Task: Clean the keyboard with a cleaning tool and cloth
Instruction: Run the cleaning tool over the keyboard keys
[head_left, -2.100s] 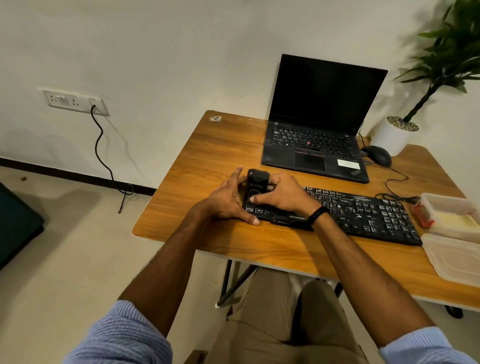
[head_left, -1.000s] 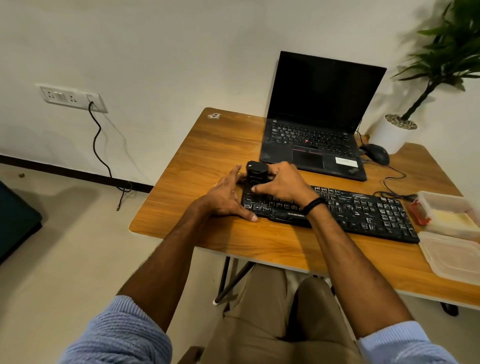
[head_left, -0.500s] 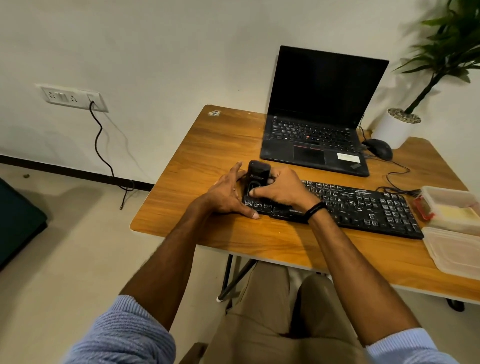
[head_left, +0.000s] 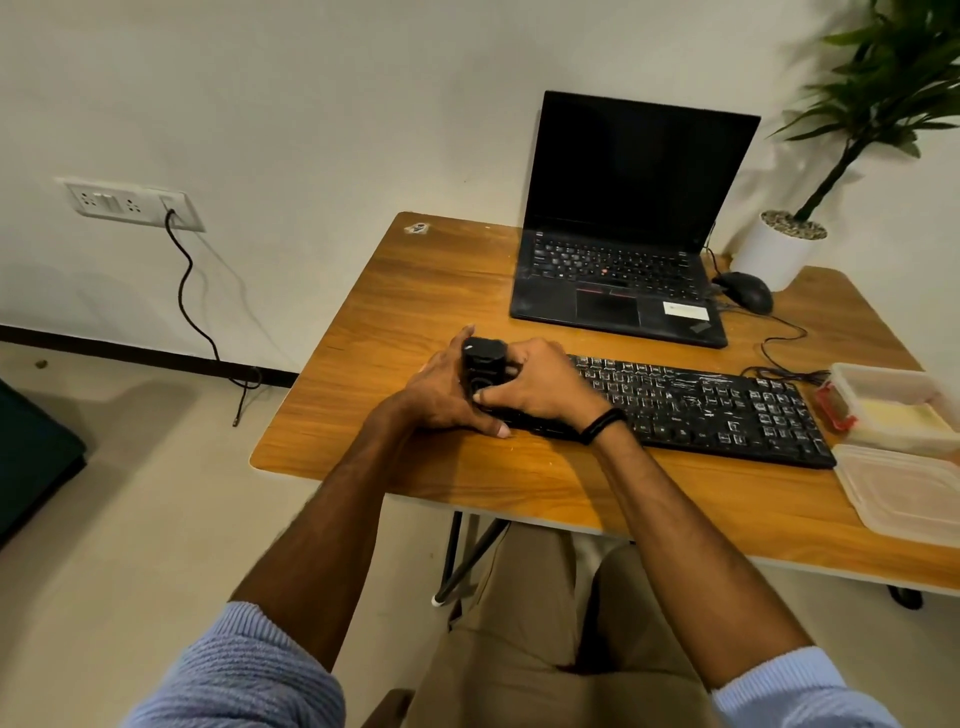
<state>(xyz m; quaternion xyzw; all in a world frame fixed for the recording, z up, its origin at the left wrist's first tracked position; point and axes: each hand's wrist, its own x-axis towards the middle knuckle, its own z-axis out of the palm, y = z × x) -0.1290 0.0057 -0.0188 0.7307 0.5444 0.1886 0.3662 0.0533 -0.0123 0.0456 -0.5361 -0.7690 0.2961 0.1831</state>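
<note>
The right hand (head_left: 535, 387) is gripping the small, apparently light, rigid cleaning tool (head_left: 485, 366) by its sides at the left end of the keyboard (head_left: 701, 410), while the left hand (head_left: 441, 395), fingers extended, is bracing alongside.

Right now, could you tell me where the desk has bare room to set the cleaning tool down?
The widest bare patch of desk lies left of the laptop, beyond the left hand. A strip runs between the keyboard and the near edge. The right end is crowded: mouse, cables, plastic container and lid.
</note>
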